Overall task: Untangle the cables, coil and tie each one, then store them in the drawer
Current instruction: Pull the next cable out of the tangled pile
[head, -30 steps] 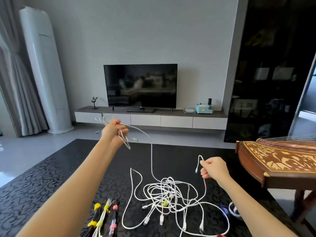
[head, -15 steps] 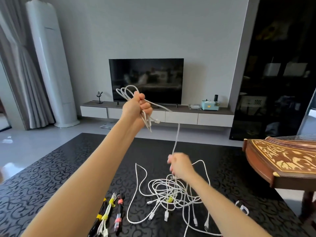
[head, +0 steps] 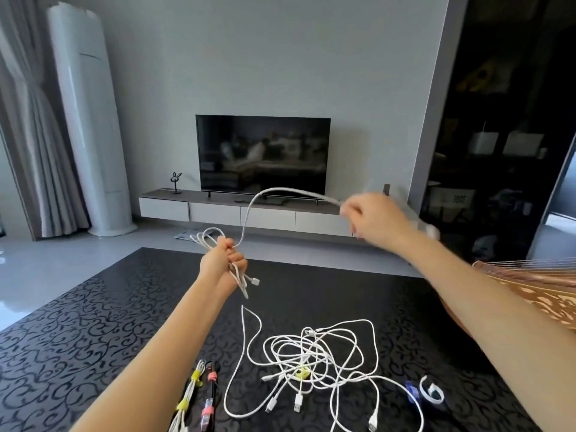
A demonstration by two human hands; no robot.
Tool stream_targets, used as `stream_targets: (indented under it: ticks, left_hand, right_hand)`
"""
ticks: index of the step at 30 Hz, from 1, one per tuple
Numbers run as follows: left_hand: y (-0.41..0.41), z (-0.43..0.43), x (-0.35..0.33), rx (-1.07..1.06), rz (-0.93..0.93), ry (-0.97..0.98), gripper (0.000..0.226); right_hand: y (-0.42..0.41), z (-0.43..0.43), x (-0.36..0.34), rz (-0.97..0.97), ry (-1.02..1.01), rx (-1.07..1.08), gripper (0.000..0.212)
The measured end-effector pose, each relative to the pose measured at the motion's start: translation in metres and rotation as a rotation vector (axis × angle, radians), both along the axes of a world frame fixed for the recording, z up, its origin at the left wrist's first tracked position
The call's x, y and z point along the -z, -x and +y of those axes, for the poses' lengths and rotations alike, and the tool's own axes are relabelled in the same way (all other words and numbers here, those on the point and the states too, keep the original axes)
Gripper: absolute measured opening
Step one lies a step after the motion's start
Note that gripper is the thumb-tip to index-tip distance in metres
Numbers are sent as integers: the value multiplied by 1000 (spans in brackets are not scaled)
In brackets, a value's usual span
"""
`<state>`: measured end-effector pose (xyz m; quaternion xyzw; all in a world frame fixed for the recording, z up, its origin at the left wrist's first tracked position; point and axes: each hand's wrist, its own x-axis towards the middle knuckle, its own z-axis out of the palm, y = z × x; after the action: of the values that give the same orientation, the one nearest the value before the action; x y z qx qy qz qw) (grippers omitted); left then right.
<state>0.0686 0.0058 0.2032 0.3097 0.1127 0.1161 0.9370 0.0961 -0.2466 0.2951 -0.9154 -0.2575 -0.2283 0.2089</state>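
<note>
Loops of one cable point(head: 265, 191) sat gripped in my left hand point(head: 223, 263), its free end pinched in my right hand point(head: 374, 218). Below them, a tangle point(head: 311, 353) lay unsorted beside tied cables point(head: 194, 380); none stored yet.

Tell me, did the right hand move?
Yes. The right hand went up and rightward, from just over the white tangle to level with the TV cabinet, pulling the cable.

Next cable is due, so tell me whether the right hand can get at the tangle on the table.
Probably, but not freely. The tangle lies uncovered on the table below the right hand, nothing between. That hand, though, pinches the white cable coiled in the left hand.
</note>
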Motion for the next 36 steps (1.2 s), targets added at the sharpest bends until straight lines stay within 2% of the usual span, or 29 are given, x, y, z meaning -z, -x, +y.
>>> stream_targets:
  ticks: [4,7,9,13,17,19,21,23,25,28,30,33,36]
  left_hand:
    - [5,0,-3,-5,10,-123,41]
    - [8,-2,-7,18,20,-266,40]
    - [11,-6,-11,20,17,-353,38]
    - [17,-19,-20,49,-52,-336,43]
    - [28,-35,-26,85,-160,-170,47]
    - [31,-34,-31,84,-166,-29,44]
    - [33,-30,-33,127,-157,94,41]
    - [36,-25,-31,121,-145,14,41]
    - [39,-23,-25,64,-83,-216,40]
    - [43,-23,-18,-11,75,-707,45]
    - [46,-28,-11,53,152,-949,50]
    - [57,-44,2,262,132,-1139,60]
    - [71,-61,16,529,49,-1136,72]
  right_hand:
    - [20,-10,76,397,155,3,25]
    - [33,-14,110,567,289,-51,16]
    - [40,-14,120,670,267,-125,13]
    - [49,-10,130,872,1,-304,15]
    - [64,-7,146,1142,-504,-566,9]
    - [71,-6,155,1215,-714,-602,17]
    - [73,-8,162,1174,-879,-525,21]
    - [72,-14,166,1050,-917,-398,20]
    - [73,-18,165,873,-747,-292,20]
    - [80,-15,155,561,-256,-187,21]
    - [89,-7,142,353,2,-182,20]
    - [101,8,117,142,149,-252,22]
    - [105,15,97,74,98,-305,21]
